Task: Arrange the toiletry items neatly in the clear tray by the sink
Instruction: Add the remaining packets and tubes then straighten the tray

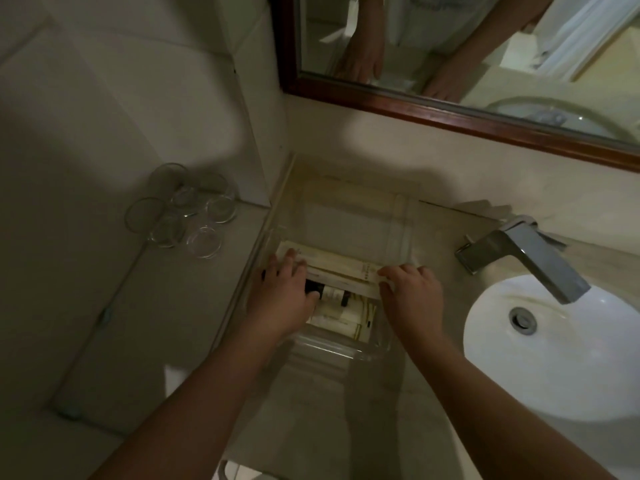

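head | tray (398,216) on surface (311,410) by sink (554,375) holds box (339,268) | left hand (280,292) fingers flat on one end, right hand (412,292) pinches the other | likely light, crushable card: grip ends gently

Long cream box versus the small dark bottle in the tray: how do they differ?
The long cream box is pale, flat and spans most of the tray's width; the small dark bottle is short and dark with a light label. The box has the left hand and right hand at its ends; the bottle lies nearer, beside the left hand only. Both lie on their sides inside the clear tray.
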Demonstrator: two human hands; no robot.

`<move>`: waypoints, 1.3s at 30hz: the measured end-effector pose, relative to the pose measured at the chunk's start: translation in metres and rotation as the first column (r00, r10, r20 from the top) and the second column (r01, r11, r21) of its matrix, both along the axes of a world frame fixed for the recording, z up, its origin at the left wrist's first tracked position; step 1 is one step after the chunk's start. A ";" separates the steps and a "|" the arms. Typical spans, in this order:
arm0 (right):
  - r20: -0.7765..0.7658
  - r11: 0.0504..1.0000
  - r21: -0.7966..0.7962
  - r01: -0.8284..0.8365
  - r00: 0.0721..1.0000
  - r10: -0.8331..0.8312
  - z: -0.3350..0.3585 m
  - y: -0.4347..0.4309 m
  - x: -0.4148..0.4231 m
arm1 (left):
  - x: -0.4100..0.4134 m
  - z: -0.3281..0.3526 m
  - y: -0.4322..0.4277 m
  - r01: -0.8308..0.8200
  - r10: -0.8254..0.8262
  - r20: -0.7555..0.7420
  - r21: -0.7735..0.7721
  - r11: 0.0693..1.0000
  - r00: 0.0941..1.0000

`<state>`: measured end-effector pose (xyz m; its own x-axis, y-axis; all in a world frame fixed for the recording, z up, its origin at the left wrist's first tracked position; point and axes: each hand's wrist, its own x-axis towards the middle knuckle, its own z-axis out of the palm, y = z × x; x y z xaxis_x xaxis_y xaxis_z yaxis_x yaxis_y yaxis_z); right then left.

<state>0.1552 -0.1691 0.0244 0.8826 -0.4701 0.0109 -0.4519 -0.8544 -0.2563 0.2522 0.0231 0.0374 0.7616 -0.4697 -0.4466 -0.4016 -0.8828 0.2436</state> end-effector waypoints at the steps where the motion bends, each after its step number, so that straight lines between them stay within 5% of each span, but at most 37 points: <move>1: -0.002 1.000 0.003 -0.002 1.000 0.002 -0.001 0.000 0.001 | 0.002 0.000 0.001 -0.008 0.008 -0.001 0.002 1.000 1.000; 20: -0.101 0.980 -0.137 -0.145 0.986 0.132 0.004 -0.005 0.011 | 0.009 -0.004 0.029 -0.135 0.152 0.100 -0.161 0.978 0.983; 25: 0.112 0.962 0.263 -0.073 0.993 0.045 0.024 -0.002 0.007 | 0.014 0.005 0.031 -0.336 0.363 -0.022 -0.437 0.834 0.931; 31: 0.050 0.590 0.806 0.044 0.989 -0.142 0.059 -0.002 -0.001 | 0.024 0.025 0.025 -0.536 0.465 -0.307 -0.666 0.519 0.831; 34: -0.033 0.466 0.876 0.124 0.979 -0.200 0.061 -0.008 -0.004 | 0.030 0.030 0.027 -0.582 0.491 -0.345 -0.645 0.495 0.800; 39: -0.112 0.427 0.877 0.218 0.959 -0.260 0.045 -0.011 -0.005 | 0.042 0.022 0.026 -0.711 0.497 -0.522 -0.606 0.356 0.693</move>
<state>0.1505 -0.1803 0.0694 0.7419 -0.4398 -0.5062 -0.5737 -0.0255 -0.8187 0.2938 0.0492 0.0591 0.9135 -0.1425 -0.3811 0.3215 -0.3211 0.8908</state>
